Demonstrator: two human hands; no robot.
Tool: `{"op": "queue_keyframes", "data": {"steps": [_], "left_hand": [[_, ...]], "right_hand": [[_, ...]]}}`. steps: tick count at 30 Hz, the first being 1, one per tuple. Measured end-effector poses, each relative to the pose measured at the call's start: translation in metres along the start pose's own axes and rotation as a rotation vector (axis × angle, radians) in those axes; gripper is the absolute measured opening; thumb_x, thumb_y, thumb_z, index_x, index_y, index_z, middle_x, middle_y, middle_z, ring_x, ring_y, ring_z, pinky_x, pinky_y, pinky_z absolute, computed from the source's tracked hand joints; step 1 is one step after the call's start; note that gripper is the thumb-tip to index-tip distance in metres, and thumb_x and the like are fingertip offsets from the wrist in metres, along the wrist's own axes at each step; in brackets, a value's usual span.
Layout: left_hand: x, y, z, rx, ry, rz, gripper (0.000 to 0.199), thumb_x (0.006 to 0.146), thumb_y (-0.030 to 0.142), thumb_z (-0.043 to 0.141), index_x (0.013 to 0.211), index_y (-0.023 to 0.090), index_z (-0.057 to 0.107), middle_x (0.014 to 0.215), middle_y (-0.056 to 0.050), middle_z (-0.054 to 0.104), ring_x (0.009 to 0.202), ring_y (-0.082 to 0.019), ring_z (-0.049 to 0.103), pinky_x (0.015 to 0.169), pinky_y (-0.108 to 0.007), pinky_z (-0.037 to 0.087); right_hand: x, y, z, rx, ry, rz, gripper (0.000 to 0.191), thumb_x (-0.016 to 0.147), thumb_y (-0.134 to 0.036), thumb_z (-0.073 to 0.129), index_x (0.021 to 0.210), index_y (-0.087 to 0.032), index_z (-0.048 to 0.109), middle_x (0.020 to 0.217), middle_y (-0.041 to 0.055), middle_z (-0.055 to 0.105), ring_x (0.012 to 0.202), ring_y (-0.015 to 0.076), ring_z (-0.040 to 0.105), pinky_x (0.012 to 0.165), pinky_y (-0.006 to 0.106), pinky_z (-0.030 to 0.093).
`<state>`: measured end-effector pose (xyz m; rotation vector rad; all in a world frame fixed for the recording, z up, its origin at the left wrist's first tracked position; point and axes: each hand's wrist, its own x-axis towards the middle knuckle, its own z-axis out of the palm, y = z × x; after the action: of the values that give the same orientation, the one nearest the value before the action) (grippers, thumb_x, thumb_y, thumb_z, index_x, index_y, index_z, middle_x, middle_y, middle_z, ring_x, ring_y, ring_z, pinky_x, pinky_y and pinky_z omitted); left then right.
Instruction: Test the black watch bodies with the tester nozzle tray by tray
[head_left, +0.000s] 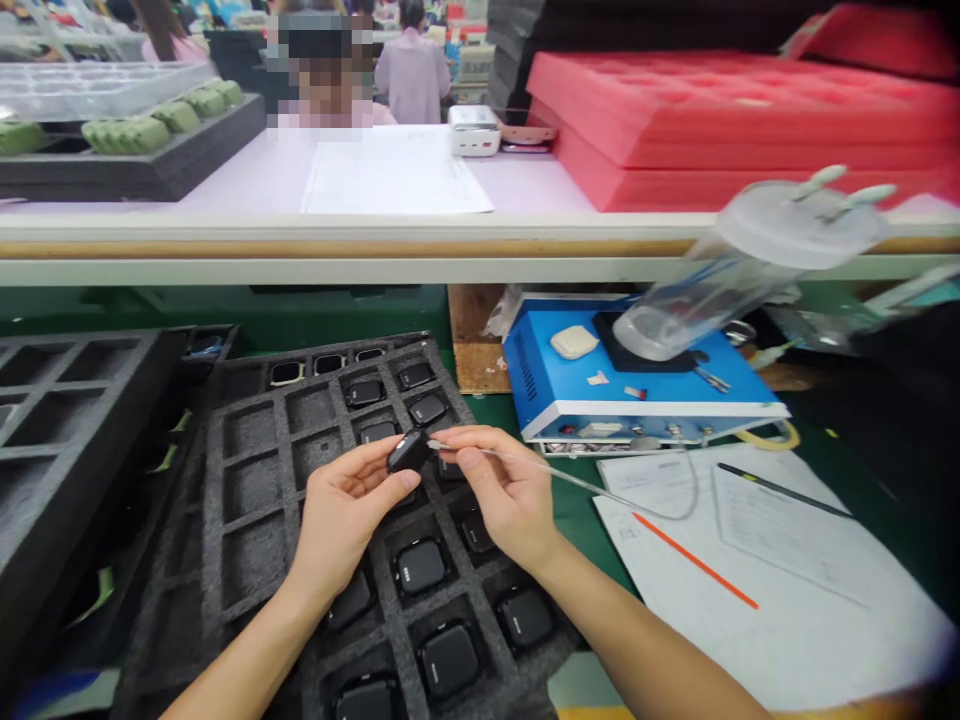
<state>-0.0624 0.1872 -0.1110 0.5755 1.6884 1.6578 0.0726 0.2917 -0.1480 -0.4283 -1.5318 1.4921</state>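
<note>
My left hand [341,505] pinches a small black watch case [409,452] between thumb and fingers, tilted above the tray. Closed around the end of a thin clear tube [570,478] is my right hand [514,490]. The tube's pale tip meets the side of the watch case, or comes very near it; I cannot tell which. From my right hand the tube curves back toward a blue box [667,385]. Beneath both hands lies a dark grey foam tray [214,500]. Several black watch cases [420,566] sit in its pockets, while pockets on its left side hold nothing.
Another foam tray [67,400] is stacked at the left. On the blue box stands a clear cylinder [690,280]. Papers [795,560] at the right carry an orange stick [694,560] and a black pen [780,488]. A shelf [247,240] with red foam [675,130] crosses the back; people sit beyond.
</note>
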Motion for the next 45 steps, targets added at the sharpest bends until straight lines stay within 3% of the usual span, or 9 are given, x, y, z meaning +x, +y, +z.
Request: {"op": "queue_keyframes", "data": {"steps": [9, 45], "left_hand": [[0.008, -0.003, -0.003, 0.008, 0.013, -0.013, 0.052, 0.057, 0.030, 0.095, 0.105, 0.020, 0.079, 0.105, -0.007, 0.081, 0.098, -0.021, 0.076, 0.088, -0.024, 0.060], [0.000, 0.008, 0.000, -0.013, -0.006, 0.006, 0.045, 0.058, 0.028, 0.094, 0.100, 0.018, 0.080, 0.104, -0.010, 0.080, 0.099, -0.025, 0.076, 0.093, -0.033, 0.058]], "right_hand": [[0.009, 0.002, 0.002, 0.043, -0.006, -0.011, 0.017, 0.098, -0.031, 0.060, 0.102, -0.023, 0.074, 0.105, 0.0066, 0.075, 0.097, 0.0194, 0.073, 0.085, 0.035, 0.063], [0.007, 0.000, 0.006, 0.001, 0.005, -0.010, 0.022, 0.096, -0.038, 0.061, 0.098, -0.022, 0.075, 0.100, 0.0078, 0.077, 0.095, 0.0206, 0.074, 0.081, 0.034, 0.065]]}}
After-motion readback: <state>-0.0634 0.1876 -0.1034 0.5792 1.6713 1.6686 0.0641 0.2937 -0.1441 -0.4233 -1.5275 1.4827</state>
